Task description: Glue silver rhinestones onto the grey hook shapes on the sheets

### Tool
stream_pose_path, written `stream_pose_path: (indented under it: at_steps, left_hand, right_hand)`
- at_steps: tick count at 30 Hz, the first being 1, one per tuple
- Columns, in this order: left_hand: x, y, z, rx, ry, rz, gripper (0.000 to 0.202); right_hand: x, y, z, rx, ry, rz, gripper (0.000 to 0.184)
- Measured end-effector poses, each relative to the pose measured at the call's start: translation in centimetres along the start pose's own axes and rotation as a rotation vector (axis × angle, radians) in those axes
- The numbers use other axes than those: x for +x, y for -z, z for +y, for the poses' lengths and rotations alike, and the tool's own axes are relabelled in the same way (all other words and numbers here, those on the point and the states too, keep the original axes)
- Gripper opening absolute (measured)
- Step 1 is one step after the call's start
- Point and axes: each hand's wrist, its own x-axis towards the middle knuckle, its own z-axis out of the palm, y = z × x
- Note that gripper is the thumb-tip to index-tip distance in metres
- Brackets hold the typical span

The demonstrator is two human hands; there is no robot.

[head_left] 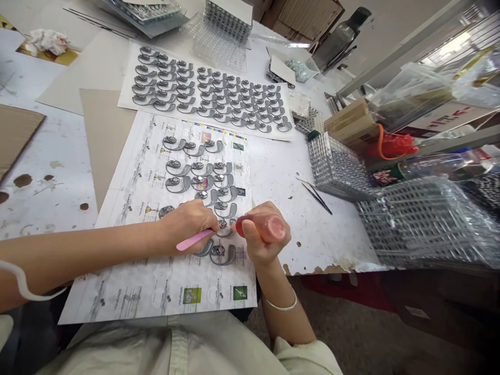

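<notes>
My left hand (191, 221) is closed round a slim pink tool, probably tweezers (192, 240), whose tip is hidden by the fingers. My right hand (269, 247) grips a small reddish see-through squeeze bottle (263, 226), its nozzle tilted left toward the left fingertips. Both hands meet over a grey curved piece with a shiny metal head, partly covered by the fingers. Several more such grey curved pieces (222, 255) lie in rows on a printed paper sheet (156, 291) under my hands.
Behind, a white sheet (127, 94) bears many similar grey pieces in rows. Dark tweezers (318, 198) lie to the right, near stacked clear bead-like trays (336, 166) and a plastic-wrapped stack (425, 224). Cardboard (103, 135) lies at left; the table's front edge (332, 268) is chipped.
</notes>
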Motion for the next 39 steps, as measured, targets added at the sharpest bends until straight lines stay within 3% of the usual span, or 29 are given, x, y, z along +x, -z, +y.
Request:
stream_pose_path:
  at_steps: [9, 16, 39]
  left_hand:
    - [0.2, 0.2, -0.2, -0.044, 0.001, 0.004, 0.014]
    - [0.0, -0.2, -0.8, -0.089, -0.022, 0.073, 0.014]
    - [0.1, -0.1, -1.2, -0.130, -0.004, 0.071, 0.011]
  right_hand:
    - [-0.3, 0.1, 0.1, 0.015, -0.059, -0.005, 0.010]
    - [-0.5, -0.1, 0.1, 0.074, -0.083, -0.014, 0.008]
    - [-0.8, -0.6, 0.5, 0.073, -0.067, 0.002, 0.006]
